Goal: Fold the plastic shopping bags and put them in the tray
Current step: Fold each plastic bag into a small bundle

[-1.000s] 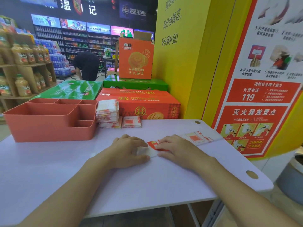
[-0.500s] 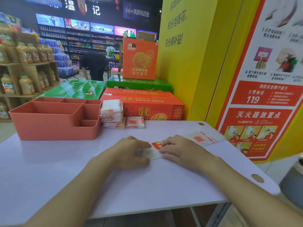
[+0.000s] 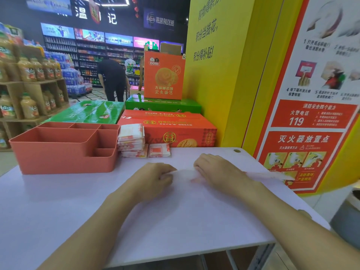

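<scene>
Mid-fold: you're pinching bag [image 3: 185, 174] with left hand [image 3: 153, 178], right hand [image 3: 216, 169] gripping it on counter [image 3: 175, 221]. Next needing flat crease, then tray [image 3: 58, 158].

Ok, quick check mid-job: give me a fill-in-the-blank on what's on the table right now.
1. The stack of folded bags stands on the table just to the ____ of the tray.
2. Next to that stack, exactly ____ folded bag lies flat by itself.
3. The left hand and right hand hold a blurred plastic bag that is not yet in the ____.
4. The large number on the red poster is ____.
Missing words: right; one; tray; 119.
</scene>
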A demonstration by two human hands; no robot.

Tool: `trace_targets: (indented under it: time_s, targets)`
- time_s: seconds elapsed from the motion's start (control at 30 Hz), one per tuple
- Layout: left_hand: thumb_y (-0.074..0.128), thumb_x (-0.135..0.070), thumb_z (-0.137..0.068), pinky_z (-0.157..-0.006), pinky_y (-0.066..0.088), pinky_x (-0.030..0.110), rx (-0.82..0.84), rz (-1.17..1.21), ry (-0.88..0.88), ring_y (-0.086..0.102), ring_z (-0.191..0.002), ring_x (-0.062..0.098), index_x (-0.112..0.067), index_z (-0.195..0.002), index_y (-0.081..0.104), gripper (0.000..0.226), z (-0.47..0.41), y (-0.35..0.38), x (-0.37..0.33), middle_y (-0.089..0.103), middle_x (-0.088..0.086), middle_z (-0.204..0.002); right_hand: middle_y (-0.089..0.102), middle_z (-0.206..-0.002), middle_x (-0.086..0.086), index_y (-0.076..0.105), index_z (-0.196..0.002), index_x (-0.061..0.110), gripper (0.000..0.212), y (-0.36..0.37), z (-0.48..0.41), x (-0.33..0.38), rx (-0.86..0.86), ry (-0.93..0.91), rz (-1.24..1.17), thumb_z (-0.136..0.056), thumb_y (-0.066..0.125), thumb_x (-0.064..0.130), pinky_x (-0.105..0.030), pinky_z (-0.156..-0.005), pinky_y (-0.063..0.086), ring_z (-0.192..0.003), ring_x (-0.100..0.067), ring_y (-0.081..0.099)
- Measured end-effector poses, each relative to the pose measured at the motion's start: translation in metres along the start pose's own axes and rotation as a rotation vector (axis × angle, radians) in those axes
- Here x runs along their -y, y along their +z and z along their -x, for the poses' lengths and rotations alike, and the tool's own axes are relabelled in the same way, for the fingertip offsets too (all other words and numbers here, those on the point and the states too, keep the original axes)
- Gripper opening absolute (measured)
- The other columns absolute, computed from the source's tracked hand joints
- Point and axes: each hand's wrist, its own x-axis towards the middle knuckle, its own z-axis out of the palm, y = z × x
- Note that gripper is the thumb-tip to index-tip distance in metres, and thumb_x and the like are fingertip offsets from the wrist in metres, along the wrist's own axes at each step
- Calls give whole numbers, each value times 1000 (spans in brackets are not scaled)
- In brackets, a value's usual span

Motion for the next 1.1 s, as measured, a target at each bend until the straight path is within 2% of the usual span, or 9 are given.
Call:
trace_targets:
  time_s: [0.07,0.13,0.3,0.4,0.47,0.53,0.63,0.8,1.1]
  targets:
    - [56,-20,-94,-88,54,32,-24,113,-39,67,-91,4,-35,-109,73,27,1,-5,-4,74,-16,-99,63,-109,-4,61,-113,14,45,-4,0,-3,-6,14,-21,-96,30,43,-39,-86,47,-99,-25,58]
    - [59,-21,-94,-88,56,33,-1,262,-90,70,-88,5,-34,-103,75,23,3,-10,-6,76,-14,-94,67,-114,-5,62,-119,14,27,1,0,-7,-76,-3,-4,-94,51,19,-42,-87,52,-101,-28,63]
    - [63,-22,-96,-90,59,45,211,595,-306,74,-97,23,-26,-102,78,16,8,-14,-11,77,1,-101,71,-102,-6,66,-112,13,38,20,-9,-17,-164,5,2,-77,62,-3,-41,-77,57,-90,-30,69]
    - [64,-18,-96,-83,61,49,201,636,-393,75,-89,27,-19,-100,78,15,7,-8,-10,77,9,-98,64,-91,-3,67,-104,18,26,30,-11,-11,-214,45,87,-82,66,3,-40,-68,50,-82,-30,62]
    - [62,-12,-96,-72,62,43,159,664,-445,74,-81,27,-13,-101,76,15,6,-5,-9,77,13,-96,59,-89,-2,66,-99,20,13,30,-8,2,-267,102,79,-93,54,19,-42,-67,48,-82,-29,57]
    - [62,-7,-95,-64,61,37,111,694,-479,74,-78,26,-11,-105,74,17,4,-5,-7,77,15,-96,57,-90,-1,66,-96,20,25,27,-5,17,-297,131,-5,-97,43,29,-42,-70,46,-84,-26,54]
    - [65,-8,-93,-68,61,36,56,716,-531,73,-84,26,-14,-111,71,20,-1,-5,-4,75,11,-102,54,-95,2,65,-97,21,21,24,3,39,-189,142,-179,-97,47,30,-35,-79,43,-91,-20,50]
    - [69,-16,-85,-92,58,43,63,603,-563,69,-98,23,-22,-99,77,17,-4,-14,10,72,3,-107,49,-101,9,66,-108,28,18,37,10,41,-74,211,-235,-100,50,32,-35,-92,38,-104,-17,46]
    - [71,-10,-86,-75,60,38,113,645,-540,74,-94,29,-24,-115,67,32,-2,-15,23,72,9,-113,59,-103,7,71,-105,24,16,35,11,45,-167,198,-357,-98,57,29,-39,-94,43,-103,-17,50]
